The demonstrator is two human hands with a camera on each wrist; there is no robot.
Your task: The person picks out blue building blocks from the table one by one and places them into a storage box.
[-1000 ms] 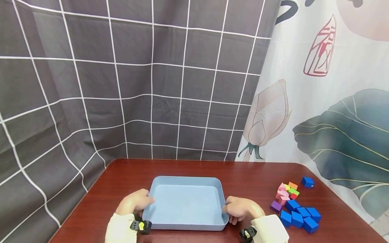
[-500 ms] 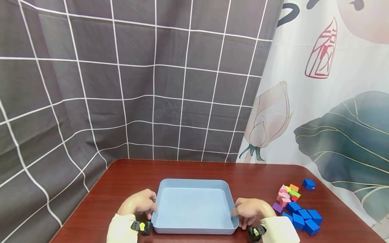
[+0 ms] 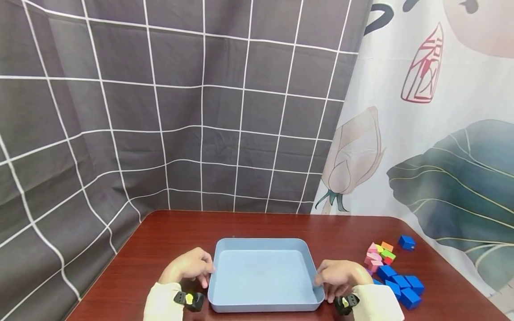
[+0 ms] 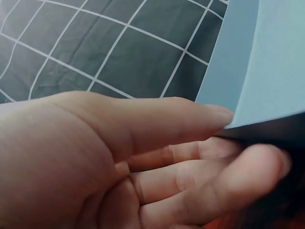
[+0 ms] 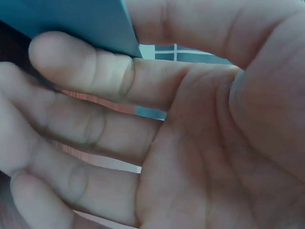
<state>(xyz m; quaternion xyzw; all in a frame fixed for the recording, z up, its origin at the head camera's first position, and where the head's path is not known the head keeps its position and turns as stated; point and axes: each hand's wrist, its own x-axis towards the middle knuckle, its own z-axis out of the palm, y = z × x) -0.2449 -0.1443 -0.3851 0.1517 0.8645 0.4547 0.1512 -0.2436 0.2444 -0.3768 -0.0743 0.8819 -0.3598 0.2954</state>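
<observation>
With twelve o'clock pointing away from the person, a light-blue rectangular shallow tray with rounded corners (image 3: 261, 274) is sitting toward six o'clock of a glossy reddish-brown table (image 3: 160, 236); I cannot tell whether its whole base is touching the tabletop. At the tray's nine o'clock, the bare left hand (image 3: 192, 266) is gripping the side wall, its thumb pressing against the tray and its fingers curling lower down. At three to four o'clock, the bare right hand (image 3: 337, 276) is gripping the opposite side, thumb over the wall, index finger lying beneath. Beyond that hand, at the tray's three o'clock, several solid blue blocks (image 3: 400, 281) are lying close together. Nearer two o'clock, small pink, yellow, orange, green and red pieces (image 3: 373, 259) are clustering, and one separate blue block (image 3: 407, 242) is resting just past them. A grey fabric curtain with white grid lines (image 3: 221, 111) is hanging at twelve o'clock.
</observation>
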